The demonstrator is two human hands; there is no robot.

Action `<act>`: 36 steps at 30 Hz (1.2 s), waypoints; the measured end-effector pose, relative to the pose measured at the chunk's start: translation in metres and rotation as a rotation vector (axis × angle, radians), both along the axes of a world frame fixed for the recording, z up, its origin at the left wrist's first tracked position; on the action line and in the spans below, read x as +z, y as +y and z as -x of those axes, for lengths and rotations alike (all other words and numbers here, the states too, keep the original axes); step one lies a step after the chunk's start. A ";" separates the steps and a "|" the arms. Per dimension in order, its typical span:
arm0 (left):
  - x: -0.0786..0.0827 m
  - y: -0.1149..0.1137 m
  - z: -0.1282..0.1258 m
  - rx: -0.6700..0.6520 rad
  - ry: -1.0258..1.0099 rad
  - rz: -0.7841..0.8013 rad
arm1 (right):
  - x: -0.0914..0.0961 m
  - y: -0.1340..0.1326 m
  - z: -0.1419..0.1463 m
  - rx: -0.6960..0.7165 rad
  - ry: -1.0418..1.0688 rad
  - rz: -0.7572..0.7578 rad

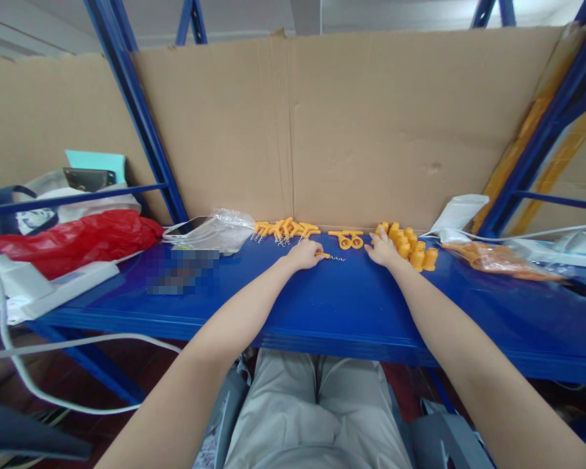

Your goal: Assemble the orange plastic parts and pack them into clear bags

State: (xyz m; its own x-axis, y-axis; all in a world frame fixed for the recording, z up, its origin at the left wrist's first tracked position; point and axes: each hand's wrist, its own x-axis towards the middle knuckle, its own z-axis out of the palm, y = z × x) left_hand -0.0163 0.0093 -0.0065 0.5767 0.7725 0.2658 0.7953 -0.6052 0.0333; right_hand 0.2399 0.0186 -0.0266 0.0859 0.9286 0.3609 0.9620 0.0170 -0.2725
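My left hand (303, 255) is closed on a corkscrew (334, 257) with a yellow handle, its metal spiral pointing right just above the blue tabletop. Behind that hand lies a row of similar yellow-handled corkscrews (286, 229), their spirals toward me. Between my hands, two yellow pieces (350, 240) with crossbars and round open ends lie side by side. My right hand (383, 249) reaches to the left edge of a group of yellow cylindrical sleeves (410, 244), its fingers stretched out. Whether the fingertips touch a sleeve is hard to tell.
A cardboard panel (361, 130) stands behind the blue table (332, 306). Clear plastic bags (224, 231) and a red bag (92, 241) lie left, near a white power strip (73, 286). An orange plastic package (502, 262) lies right. Blue metal posts (149, 130) frame the space.
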 end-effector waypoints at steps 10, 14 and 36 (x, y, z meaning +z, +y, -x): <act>-0.001 0.002 0.000 -0.026 -0.044 0.012 | 0.019 -0.019 0.012 -0.041 -0.108 -0.156; 0.001 -0.001 0.000 -0.014 -0.027 0.015 | 0.025 -0.024 0.016 -0.043 -0.124 -0.182; 0.001 0.000 0.000 -0.026 -0.004 0.005 | 0.018 -0.015 0.013 -0.024 0.115 0.015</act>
State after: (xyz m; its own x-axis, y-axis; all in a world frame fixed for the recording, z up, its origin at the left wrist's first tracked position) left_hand -0.0166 0.0088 -0.0051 0.5955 0.7586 0.2644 0.7792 -0.6255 0.0395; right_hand 0.2266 0.0035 -0.0091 0.1487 0.9309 0.3336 0.9243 -0.0110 -0.3814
